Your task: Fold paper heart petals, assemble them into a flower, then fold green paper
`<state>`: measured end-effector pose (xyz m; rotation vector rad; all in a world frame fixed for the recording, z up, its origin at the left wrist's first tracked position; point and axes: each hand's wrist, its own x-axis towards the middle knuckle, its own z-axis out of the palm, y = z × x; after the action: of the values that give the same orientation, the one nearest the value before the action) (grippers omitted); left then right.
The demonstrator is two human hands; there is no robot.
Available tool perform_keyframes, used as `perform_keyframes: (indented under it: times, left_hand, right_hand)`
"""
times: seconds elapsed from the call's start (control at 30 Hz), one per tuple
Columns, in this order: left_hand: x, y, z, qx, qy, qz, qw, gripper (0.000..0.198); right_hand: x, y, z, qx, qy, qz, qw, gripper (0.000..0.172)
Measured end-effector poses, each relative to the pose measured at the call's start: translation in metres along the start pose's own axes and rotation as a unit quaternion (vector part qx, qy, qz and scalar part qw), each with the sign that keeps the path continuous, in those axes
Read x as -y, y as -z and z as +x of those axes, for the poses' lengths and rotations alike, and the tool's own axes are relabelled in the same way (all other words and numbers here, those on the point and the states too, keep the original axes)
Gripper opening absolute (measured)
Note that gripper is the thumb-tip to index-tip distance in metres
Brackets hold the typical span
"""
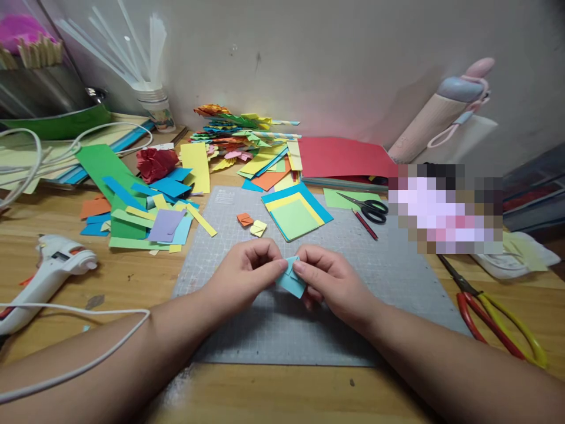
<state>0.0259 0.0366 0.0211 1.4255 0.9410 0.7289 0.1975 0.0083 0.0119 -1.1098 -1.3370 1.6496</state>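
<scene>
A small folded piece of light blue paper [291, 284] is pinched between both hands above the grey cutting mat [247, 344]. My left hand [247, 271] grips its upper left edge with thumb and fingers. On the other side, my right hand [333, 280] has its thumb pressed on the folded flap, fingers behind. Just beyond the hands lie an orange folded paper piece [244, 219] and a pale yellow folded paper piece [258, 228]. Square sheets in blue, yellow and light green [293, 218] are stacked behind them on the mat.
Black-handled scissors [374, 210] and a red pencil [365, 225] lie at the mat's back right. Larger red-and-yellow-handled scissors [498, 318] are further right. Paper scraps [165, 225] and a glue gun [57, 265] are left. The glue gun's white cord [110, 344] passes over my left forearm.
</scene>
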Motion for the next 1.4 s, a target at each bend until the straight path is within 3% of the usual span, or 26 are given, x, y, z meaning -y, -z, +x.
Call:
perform_keyframes:
  times: [0.2, 0.47, 0.67, 0.77, 0.87, 0.97, 1.07, 1.13, 1.23, 1.4]
  left_hand:
    - [0.003, 0.0, 0.0, 0.019, 0.011, -0.032, 0.999, 0.019]
    - [0.005, -0.002, 0.0, -0.022, 0.006, -0.05, 0.999, 0.017]
    - [0.005, -0.001, 0.0, -0.022, -0.003, -0.092, 0.995, 0.017]
    - [0.007, -0.001, 0.001, -0.023, -0.019, -0.053, 0.998, 0.011]
    - [0.007, -0.001, 0.0, -0.041, -0.072, 0.036, 0.996, 0.005]
    - [0.006, 0.0, -0.002, -0.065, -0.183, 0.181, 0.964, 0.008]
    - [0.004, 0.002, -0.005, -0.1, -0.263, 0.363, 0.888, 0.013]
    - [0.003, 0.002, -0.007, -0.088, -0.266, 0.449, 0.848, 0.01]
    - [0.004, 0.0, -0.01, -0.048, -0.247, 0.527, 0.812, 0.011]
    - [0.006, -0.003, -0.013, -0.018, -0.197, 0.569, 0.798, 0.017]
  right_hand:
    - [-0.002, 0.001, 0.0, -0.019, -0.021, 0.016, 0.999, 0.027]
    - [-0.001, -0.001, 0.001, 0.008, 0.01, -0.018, 1.0, 0.022]
    - [0.0, -0.002, 0.001, -0.03, 0.02, -0.016, 0.999, 0.022]
    - [-0.001, -0.003, 0.001, -0.045, 0.042, -0.045, 0.997, 0.019]
    - [-0.003, -0.002, 0.0, -0.103, 0.126, -0.135, 0.977, 0.006]
    - [-0.004, 0.0, 0.0, -0.137, 0.241, -0.28, 0.919, 0.01]
    - [-0.004, 0.003, 0.001, -0.11, 0.271, -0.413, 0.863, 0.016]
    - [-0.004, 0.005, 0.001, -0.092, 0.254, -0.489, 0.829, 0.019]
    - [-0.004, 0.005, 0.0, -0.062, 0.23, -0.562, 0.792, 0.019]
    - [-0.002, 0.002, -0.004, -0.018, 0.15, -0.588, 0.795, 0.012]
